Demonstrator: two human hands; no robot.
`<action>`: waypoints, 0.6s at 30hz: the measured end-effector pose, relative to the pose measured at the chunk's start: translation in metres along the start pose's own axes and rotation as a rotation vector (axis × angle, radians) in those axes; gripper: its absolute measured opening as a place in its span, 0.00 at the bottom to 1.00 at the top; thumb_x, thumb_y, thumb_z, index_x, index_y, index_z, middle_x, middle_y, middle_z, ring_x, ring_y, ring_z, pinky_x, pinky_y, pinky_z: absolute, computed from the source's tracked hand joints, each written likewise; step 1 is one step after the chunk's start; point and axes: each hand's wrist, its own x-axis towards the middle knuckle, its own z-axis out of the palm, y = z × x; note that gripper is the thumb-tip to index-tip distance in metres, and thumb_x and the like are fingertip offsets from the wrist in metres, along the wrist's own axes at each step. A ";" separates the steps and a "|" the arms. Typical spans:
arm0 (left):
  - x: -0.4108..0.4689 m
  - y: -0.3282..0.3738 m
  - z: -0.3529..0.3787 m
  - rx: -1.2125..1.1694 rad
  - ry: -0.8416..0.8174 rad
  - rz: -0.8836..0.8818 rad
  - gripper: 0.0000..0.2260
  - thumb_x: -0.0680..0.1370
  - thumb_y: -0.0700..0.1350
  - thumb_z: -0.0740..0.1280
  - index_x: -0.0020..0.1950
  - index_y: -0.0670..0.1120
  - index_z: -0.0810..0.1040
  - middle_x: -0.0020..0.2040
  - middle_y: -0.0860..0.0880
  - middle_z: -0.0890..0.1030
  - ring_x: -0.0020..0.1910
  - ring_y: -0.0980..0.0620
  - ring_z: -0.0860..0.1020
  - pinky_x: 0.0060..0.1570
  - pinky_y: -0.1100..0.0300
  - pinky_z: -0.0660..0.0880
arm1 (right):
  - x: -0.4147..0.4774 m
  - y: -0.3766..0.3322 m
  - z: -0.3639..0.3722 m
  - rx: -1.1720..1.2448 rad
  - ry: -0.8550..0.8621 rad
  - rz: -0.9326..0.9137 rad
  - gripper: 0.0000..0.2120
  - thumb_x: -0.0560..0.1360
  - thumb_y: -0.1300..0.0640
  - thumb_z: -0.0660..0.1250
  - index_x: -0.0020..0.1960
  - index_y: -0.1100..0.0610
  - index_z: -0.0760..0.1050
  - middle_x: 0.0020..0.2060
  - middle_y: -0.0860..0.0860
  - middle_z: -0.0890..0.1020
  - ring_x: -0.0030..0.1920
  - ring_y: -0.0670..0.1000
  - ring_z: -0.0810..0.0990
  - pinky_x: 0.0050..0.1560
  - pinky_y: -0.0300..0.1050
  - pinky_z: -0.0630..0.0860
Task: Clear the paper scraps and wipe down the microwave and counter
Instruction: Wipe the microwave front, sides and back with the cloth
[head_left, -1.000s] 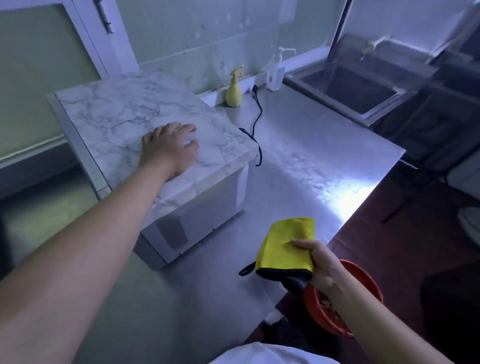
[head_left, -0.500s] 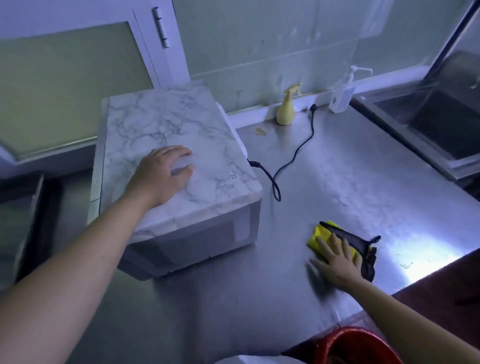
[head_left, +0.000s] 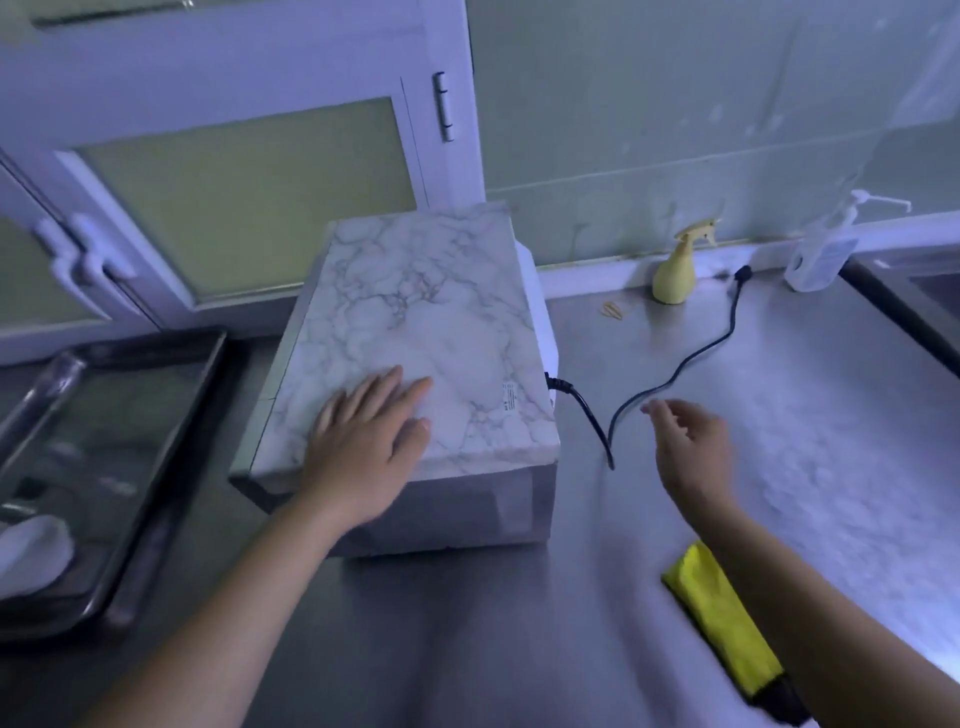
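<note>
Head view: left hand rests flat and empty on the marble-topped microwave. Right hand hovers open, holding nothing. Yellow cloth lies on the surface near that forearm, long axis near-to-far.

The counter is brushed metal, smooth, with a dull sheen. The microwave top wears a smooth marble-pattern covering; its front looks grey and glossy. The cloth is yellow, soft and matt. The cord looks like black rubber. The tray is dark, shiny metal.
</note>
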 end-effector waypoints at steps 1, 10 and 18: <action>-0.004 -0.007 -0.001 -0.003 -0.001 -0.031 0.27 0.77 0.68 0.41 0.76 0.69 0.50 0.80 0.61 0.50 0.79 0.58 0.47 0.74 0.54 0.42 | 0.015 -0.022 0.005 0.051 -0.003 -0.049 0.20 0.73 0.44 0.60 0.42 0.58 0.82 0.27 0.51 0.78 0.34 0.49 0.77 0.37 0.48 0.70; 0.014 -0.043 -0.015 0.025 0.053 -0.443 0.25 0.78 0.65 0.44 0.77 0.68 0.50 0.81 0.58 0.52 0.79 0.54 0.51 0.74 0.48 0.52 | 0.130 -0.159 0.136 -0.393 -0.341 -0.412 0.23 0.78 0.44 0.63 0.72 0.48 0.71 0.75 0.54 0.66 0.76 0.57 0.62 0.73 0.55 0.59; 0.008 -0.032 -0.019 0.050 0.210 -0.437 0.30 0.73 0.67 0.44 0.74 0.67 0.64 0.78 0.57 0.63 0.76 0.53 0.62 0.70 0.50 0.62 | 0.237 -0.194 0.230 -0.732 -0.287 -0.532 0.33 0.79 0.37 0.55 0.77 0.56 0.62 0.78 0.57 0.61 0.80 0.55 0.52 0.76 0.61 0.51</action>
